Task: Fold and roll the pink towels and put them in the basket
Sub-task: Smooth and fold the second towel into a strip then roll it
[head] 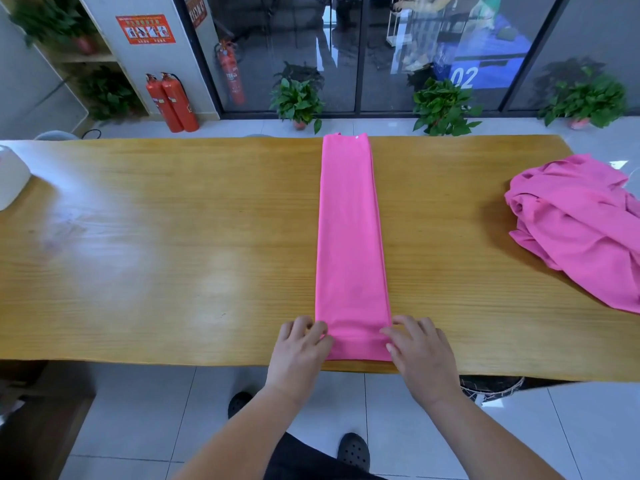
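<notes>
You're in an office-like workspace: glass partition doors [346,53], red fire extinguishers [173,102], a safety notice [145,29] and potted plants [298,102] behind your long wooden table [173,220].

Head view. A folded pink towel [349,237] lay as a long narrow strip across the wooden surface [173,237], reaching from its far edge to its near edge. The left grip [301,348] pinched the strip's near left corner, and the right grip [419,351] pinched the near right corner, fingers curled over the cloth. A shallow crease crossed the towel between the two. A heap of unfolded pink towels [575,220] lay well apart at the right end of the surface. A wire basket [491,388] showed partly below the near edge. Two red fire extinguishers [171,102] and potted plants [298,102] stood on the floor beyond.
</notes>
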Available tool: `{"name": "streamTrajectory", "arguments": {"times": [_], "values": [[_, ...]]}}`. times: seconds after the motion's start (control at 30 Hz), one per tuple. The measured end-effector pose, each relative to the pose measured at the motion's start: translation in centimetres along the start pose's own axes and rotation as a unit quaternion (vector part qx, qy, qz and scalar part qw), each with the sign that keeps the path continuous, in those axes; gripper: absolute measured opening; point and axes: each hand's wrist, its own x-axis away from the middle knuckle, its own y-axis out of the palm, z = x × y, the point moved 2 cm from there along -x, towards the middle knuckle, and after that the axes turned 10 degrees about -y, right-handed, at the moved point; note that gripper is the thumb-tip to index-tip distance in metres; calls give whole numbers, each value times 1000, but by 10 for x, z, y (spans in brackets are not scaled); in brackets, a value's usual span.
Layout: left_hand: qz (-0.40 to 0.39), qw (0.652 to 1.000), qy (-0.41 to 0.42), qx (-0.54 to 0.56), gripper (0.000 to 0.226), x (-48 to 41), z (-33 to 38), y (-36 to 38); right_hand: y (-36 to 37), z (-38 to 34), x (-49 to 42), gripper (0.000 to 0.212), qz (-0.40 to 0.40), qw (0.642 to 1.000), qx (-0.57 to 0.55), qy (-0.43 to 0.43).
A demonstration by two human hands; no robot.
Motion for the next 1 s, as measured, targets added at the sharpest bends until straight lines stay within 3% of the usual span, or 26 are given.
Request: {"name": "streamTrajectory", "arguments": {"times": [0.1, 0.27, 0.5, 0.73, 0.9, 1.0], "values": [[8, 999, 45, -6, 35, 6, -4, 0, 6, -3, 9, 50, 2, 995, 34, -90], [-12, 999, 37, 24, 42, 31, -19, 7, 9, 0, 36, 57, -21, 995, 13, -99], [-7, 995, -46, 86, 38, 17, -13, -2, 11, 2, 32, 54, -55, 997, -17, -52], [4, 995, -53, 86, 29, 19, -11, 1, 10, 2, 27, 40, -26, 999, -43, -15], [22, 991, -93, 99, 21, 26, -11, 6, 0, -3, 26, 28, 36, 989, -127, 66], [7, 987, -122, 102, 23, 23, -7, 9, -1, 0, 24, 30, 6, 976, -175, 128]]}}
